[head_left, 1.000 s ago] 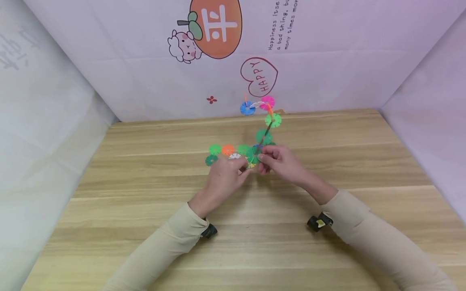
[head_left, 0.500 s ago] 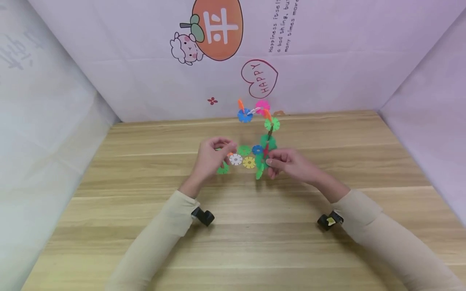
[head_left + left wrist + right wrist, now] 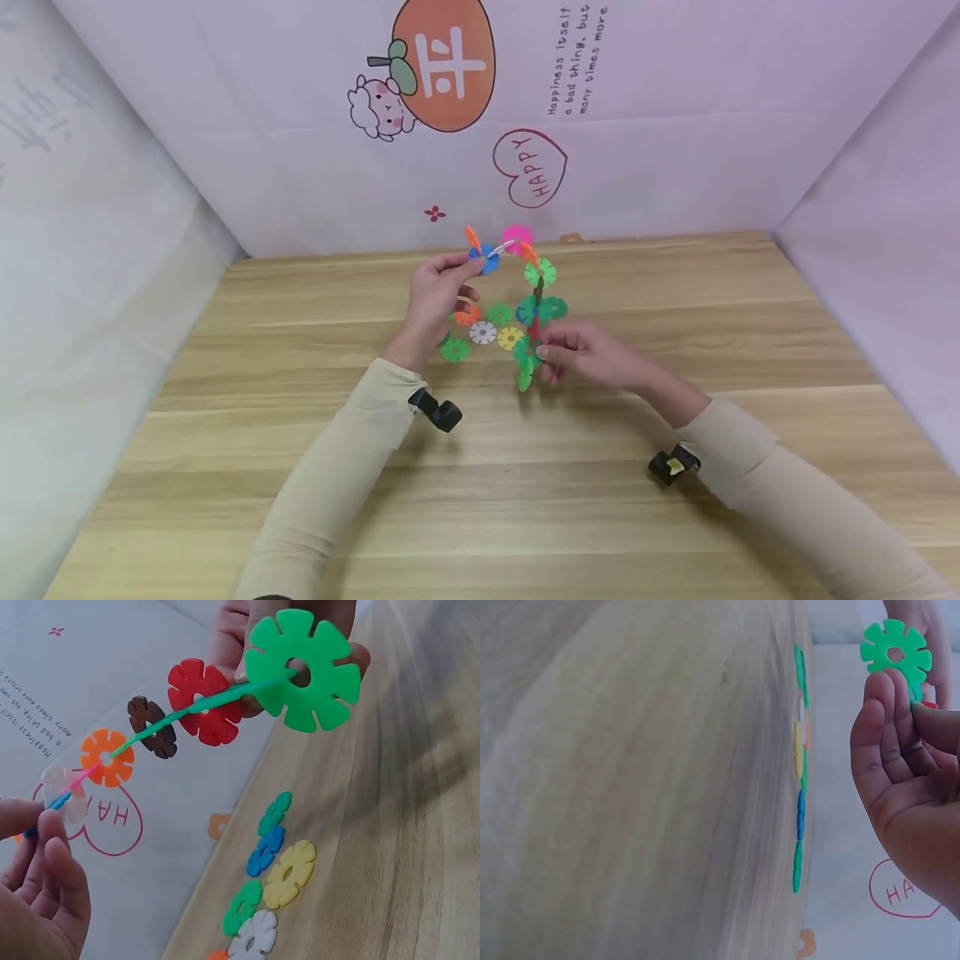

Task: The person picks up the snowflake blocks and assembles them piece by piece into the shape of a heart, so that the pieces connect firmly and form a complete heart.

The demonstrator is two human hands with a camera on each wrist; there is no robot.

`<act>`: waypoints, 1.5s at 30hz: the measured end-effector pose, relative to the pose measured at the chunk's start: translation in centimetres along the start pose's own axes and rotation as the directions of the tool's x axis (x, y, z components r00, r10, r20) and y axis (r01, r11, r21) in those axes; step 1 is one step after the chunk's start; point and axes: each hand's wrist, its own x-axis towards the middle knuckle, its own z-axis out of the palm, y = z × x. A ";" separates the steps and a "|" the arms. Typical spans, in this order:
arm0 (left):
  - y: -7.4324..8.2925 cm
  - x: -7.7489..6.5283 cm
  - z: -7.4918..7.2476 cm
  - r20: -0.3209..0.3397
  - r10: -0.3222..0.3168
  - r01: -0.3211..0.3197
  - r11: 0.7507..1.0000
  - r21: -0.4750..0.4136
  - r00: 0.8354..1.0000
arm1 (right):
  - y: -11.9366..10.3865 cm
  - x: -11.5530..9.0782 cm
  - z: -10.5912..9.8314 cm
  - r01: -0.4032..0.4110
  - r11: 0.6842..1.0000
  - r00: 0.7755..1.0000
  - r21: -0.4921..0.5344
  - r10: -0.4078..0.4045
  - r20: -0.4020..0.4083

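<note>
A chain of slotted plastic snowflake discs is held up above the table. My left hand (image 3: 435, 304) pinches a blue disc (image 3: 490, 265) near its far end, where an orange disc (image 3: 472, 239) juts out. My right hand (image 3: 596, 357) pinches the near end, at a green disc (image 3: 521, 353) beside a red disc (image 3: 217, 724). A bright green disc (image 3: 326, 686) forms the near tip. Between the hands run white, pink (image 3: 517, 236), orange, light green (image 3: 549, 275) and brown (image 3: 142, 716) discs. Fingers partly cover the pinched discs.
Several loose discs lie flat on the wooden table (image 3: 480, 500) beneath the chain, among them white (image 3: 476, 335), yellow (image 3: 306, 859), blue (image 3: 259, 862) and green (image 3: 454, 350) ones. A printed white cloth (image 3: 660, 167) stands behind the table.
My left hand left the near end of the chain, moved away and up, and now pinches the blue disc. The right hand keeps its grip; the chain's far end has come closer and left.
</note>
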 end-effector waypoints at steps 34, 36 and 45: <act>1.7 -2.6 1.9 0.395 0.881 -0.768 -0.060 0.638 0.259 | -9.3 4.2 -0.9 0.052 0.997 0.904 0.060 -0.021 -0.427; 1.3 -2.4 1.7 0.435 0.876 -0.749 -0.145 0.647 0.207 | -8.6 4.6 -0.3 0.062 0.995 0.897 0.081 -0.020 -0.442; -0.3 -1.5 0.4 0.521 0.849 -0.693 -0.322 0.645 0.091 | -6.2 5.0 0.5 -0.069 0.959 0.854 0.274 0.199 -0.480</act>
